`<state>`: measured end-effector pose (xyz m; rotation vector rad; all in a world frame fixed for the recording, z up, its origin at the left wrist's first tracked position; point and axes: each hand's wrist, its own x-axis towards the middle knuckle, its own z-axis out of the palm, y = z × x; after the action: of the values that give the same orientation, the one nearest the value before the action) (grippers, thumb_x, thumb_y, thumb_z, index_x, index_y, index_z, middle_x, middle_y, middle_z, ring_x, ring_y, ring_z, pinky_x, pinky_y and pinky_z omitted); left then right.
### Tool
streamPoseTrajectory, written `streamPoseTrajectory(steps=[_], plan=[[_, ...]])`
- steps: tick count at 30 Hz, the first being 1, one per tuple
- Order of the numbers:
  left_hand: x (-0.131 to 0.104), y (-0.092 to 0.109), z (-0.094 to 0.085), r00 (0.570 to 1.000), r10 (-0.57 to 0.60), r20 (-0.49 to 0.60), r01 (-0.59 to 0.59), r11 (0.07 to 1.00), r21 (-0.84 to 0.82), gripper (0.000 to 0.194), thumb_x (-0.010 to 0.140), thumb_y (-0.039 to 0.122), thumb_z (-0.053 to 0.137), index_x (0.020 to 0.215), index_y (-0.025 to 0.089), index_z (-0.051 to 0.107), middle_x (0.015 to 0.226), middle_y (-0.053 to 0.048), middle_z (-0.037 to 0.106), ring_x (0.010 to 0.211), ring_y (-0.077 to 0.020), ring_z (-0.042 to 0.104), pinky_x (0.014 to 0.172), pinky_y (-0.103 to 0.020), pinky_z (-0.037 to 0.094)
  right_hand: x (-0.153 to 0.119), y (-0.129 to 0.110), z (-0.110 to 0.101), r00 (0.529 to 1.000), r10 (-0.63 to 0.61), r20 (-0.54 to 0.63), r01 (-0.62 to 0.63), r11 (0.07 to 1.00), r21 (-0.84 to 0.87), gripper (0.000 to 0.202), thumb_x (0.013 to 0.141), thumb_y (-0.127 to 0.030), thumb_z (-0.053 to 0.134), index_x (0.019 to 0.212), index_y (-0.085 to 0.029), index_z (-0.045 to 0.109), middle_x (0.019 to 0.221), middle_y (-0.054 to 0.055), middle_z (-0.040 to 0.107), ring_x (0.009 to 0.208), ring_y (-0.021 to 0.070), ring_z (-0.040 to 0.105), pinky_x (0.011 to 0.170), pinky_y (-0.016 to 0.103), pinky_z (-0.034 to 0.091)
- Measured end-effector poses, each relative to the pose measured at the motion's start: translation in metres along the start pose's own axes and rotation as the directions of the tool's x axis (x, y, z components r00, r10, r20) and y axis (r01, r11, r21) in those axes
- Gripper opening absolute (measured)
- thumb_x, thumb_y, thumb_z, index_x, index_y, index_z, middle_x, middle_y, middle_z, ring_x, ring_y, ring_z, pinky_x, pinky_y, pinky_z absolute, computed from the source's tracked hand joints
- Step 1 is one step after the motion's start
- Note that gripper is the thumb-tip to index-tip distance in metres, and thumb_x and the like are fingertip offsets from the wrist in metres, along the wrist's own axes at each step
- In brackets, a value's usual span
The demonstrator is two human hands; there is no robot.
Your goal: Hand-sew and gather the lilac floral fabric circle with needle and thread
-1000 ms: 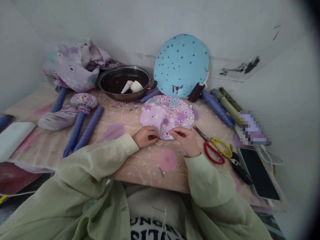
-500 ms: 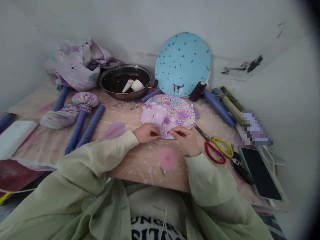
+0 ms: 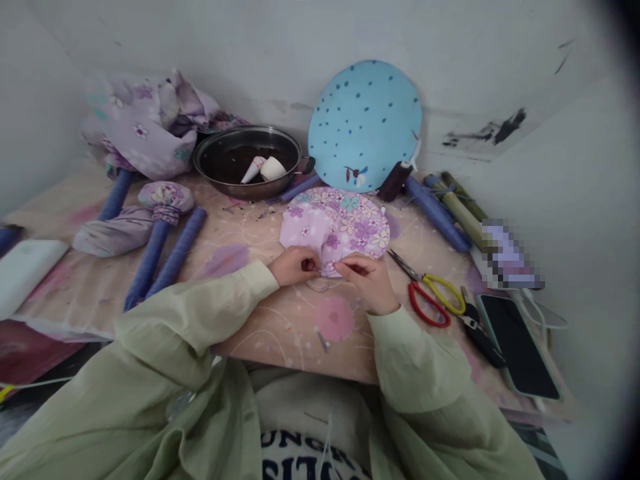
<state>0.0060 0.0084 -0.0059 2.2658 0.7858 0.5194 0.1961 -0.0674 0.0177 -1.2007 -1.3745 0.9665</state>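
A round piece of purple flowered fabric [image 3: 357,227] lies on the table, with a paler lilac section folded or joined on its left side. At its near edge, my left hand [image 3: 295,265] is closed in a pinch on the cloth. My right hand [image 3: 371,280] is also closed, thumb and forefinger pressed together against the fabric just to the right; whatever is between those fingertips is too small to make out. A thin dark loop of thread [image 3: 319,289] hangs below the edge, between the hands. Scissors with red and yellow handles [image 3: 436,295] lie beside my right hand.
Behind the fabric stand a steel pan [image 3: 220,181], a blue dotted disc [image 3: 367,120] and a dark thread spool [image 3: 395,181]. Blue-wrapped rods [image 3: 180,250] and bundled cloth [image 3: 145,133] are at left. Black-handled snips [image 3: 483,340] and a phone [image 3: 520,347] lie right.
My right fingertips have shifted slightly left, closer to my left hand. Both hands stay at the fabric's near edge. The view has moved a little.
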Motion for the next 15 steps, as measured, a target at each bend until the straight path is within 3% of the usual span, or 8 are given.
streamPoseTrajectory(steps=[15], plan=[[0.0031, 0.0014, -0.0017, 0.997, -0.062, 0.041, 0.065, 0.996, -0.067, 0.011, 0.069, 0.016, 0.064, 0.077, 0.014, 0.071, 0.062, 0.002, 0.057, 0.056, -0.0076, 0.05, 0.054, -0.018, 0.039, -0.0022, -0.0018, -0.0017, 0.999, 0.01, 0.036, -0.01, 1.0, -0.014, 0.015, 0.072, -0.035, 0.07, 0.069, -0.021, 0.069, 0.068, 0.002, 0.064, 0.065, 0.0148, 0.057, 0.061, 0.029, 0.045]])
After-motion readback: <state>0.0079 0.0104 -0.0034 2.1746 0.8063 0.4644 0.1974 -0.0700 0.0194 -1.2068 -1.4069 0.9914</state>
